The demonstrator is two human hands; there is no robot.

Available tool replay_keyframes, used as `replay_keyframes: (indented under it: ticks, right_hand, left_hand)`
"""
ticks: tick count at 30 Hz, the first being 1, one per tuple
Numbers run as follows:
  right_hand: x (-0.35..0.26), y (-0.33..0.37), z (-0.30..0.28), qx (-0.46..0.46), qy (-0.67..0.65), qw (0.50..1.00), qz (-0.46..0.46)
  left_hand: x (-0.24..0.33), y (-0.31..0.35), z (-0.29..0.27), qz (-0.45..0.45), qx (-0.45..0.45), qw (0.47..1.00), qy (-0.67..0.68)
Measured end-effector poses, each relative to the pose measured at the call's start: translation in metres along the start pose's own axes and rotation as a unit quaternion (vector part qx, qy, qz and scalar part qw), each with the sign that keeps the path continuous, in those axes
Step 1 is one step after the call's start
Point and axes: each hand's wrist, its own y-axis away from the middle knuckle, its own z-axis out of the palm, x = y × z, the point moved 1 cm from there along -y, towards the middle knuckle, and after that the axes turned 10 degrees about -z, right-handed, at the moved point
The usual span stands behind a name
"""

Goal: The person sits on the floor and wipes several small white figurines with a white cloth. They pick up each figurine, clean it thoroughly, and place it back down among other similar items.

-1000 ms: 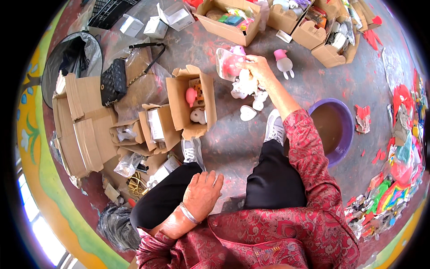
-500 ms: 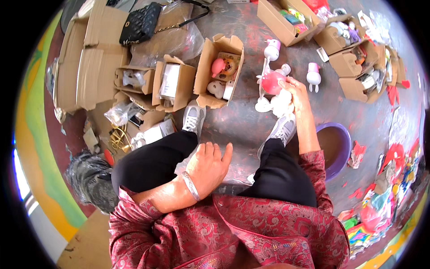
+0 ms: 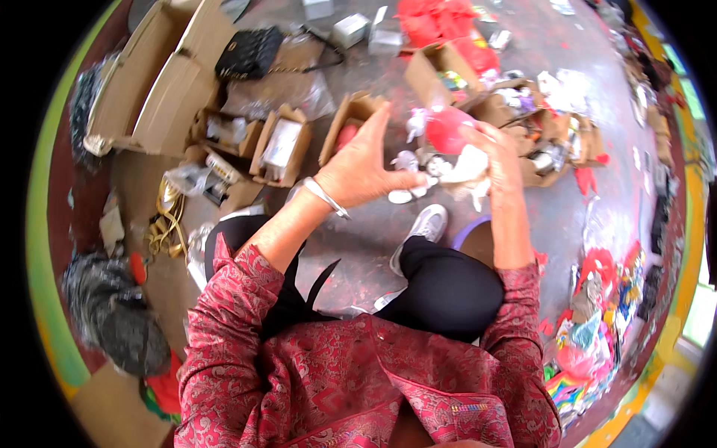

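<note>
In my right hand (image 3: 499,153) is a shiny pinkish-red round piece (image 3: 448,131), pinched at its edge. A crumpled white cloth or tissue (image 3: 472,167) hangs from the same hand. My left hand (image 3: 364,166), with a silver bangle at the wrist, is raised with its fingers stretched and thumb apart, holding nothing. Its thumb points toward small white toy parts (image 3: 405,163) below the red piece; whether it touches them I cannot tell. Behind my left fingers an open cardboard box (image 3: 340,131) is partly hidden, with something pink-red inside.
Several open cardboard boxes stand ahead, including one with a white packet (image 3: 282,149) and one with colourful items (image 3: 441,75). A black quilted handbag (image 3: 249,54) lies beyond them. A purple basin (image 3: 467,231) sits by my right knee, and colourful scraps (image 3: 590,336) lie right.
My left hand has risen from my lap and reached forward toward the right hand. The right hand still holds the red piece and white cloth. The whole view has shifted.
</note>
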Motion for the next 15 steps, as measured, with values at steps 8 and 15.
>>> replay_keyframes:
  ticks: [8,15]
  right_hand:
    - [-0.09,0.045,0.062,-0.027,0.106,0.986,-0.125]
    - [-0.107,0.061,0.052,0.031,-0.02,0.994,-0.1]
  left_hand:
    - [0.026,-0.004,-0.013,-0.013,-0.096,0.921,0.378]
    - [0.021,-0.005,-0.016,-0.033,-0.011,0.708,0.705]
